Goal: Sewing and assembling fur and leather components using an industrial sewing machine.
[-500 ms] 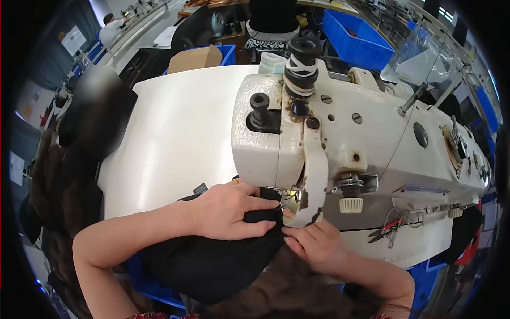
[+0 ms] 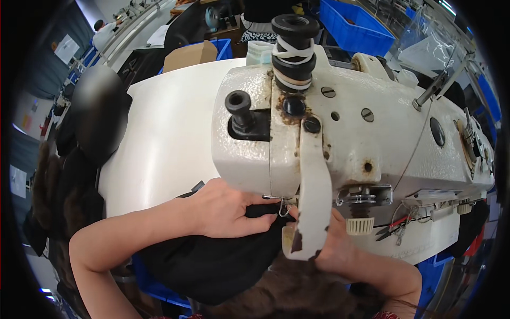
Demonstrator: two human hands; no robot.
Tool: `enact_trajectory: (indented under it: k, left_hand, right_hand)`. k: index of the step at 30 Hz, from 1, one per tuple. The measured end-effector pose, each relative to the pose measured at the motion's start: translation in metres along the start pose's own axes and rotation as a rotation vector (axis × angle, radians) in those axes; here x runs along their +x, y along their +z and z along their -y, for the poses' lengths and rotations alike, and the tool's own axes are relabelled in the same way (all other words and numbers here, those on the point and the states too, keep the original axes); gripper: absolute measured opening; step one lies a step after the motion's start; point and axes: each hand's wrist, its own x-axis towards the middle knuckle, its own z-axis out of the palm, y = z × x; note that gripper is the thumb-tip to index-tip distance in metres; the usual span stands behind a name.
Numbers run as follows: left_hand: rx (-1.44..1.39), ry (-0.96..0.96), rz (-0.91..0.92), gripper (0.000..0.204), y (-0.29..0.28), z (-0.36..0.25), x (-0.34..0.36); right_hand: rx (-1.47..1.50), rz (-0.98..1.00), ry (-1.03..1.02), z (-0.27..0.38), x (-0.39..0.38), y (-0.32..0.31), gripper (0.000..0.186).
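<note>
Black fabric lies under the head of a white sewing machine and hangs over the front edge of the bed. My left hand rests flat on the fabric, thumb apart from the outstretched fingers, its fingertips close to the needle area. On the other side, my right hand is at the fabric's right edge. The machine's curved white guard covers most of its fingers; one fingertip shows beside the needle. Whether it grips the fabric is hidden.
Red-handled snips lie on the bed at the right. The white table stretches left. Behind it stand a cardboard box and a blue bin. A person sits across, another at far left. Dark garments are piled at left.
The machine head looms larger as my view has come closer. My right hand's fingers have gone behind the guard; earlier they showed at the fabric edge. My left hand stays on the fabric.
</note>
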Motion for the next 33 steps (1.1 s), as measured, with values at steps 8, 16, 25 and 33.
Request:
enact_trajectory:
  k: [8,16,25,33]
  left_hand:
    - [-0.101,-0.068,0.131,0.038,-0.015,-0.003,0.008]
    - [0.146,0.206,-0.053,0.037,-0.007,0.021,0.012]
    - [-0.2,0.049,0.065,0.034,-0.004,0.028,0.005]
    - [-0.021,0.127,0.007,0.033,-0.004,0.019,0.009]
  right_hand:
    - [0.096,0.129,0.089,-0.011,-0.009,0.011,0.026]
    - [0.125,0.032,0.123,-0.017,-0.004,0.012,0.026]
    - [0.002,-0.054,0.062,-0.023,-0.004,0.021,0.014]
    - [0.035,-0.013,0.097,-0.021,-0.003,0.016,0.014]
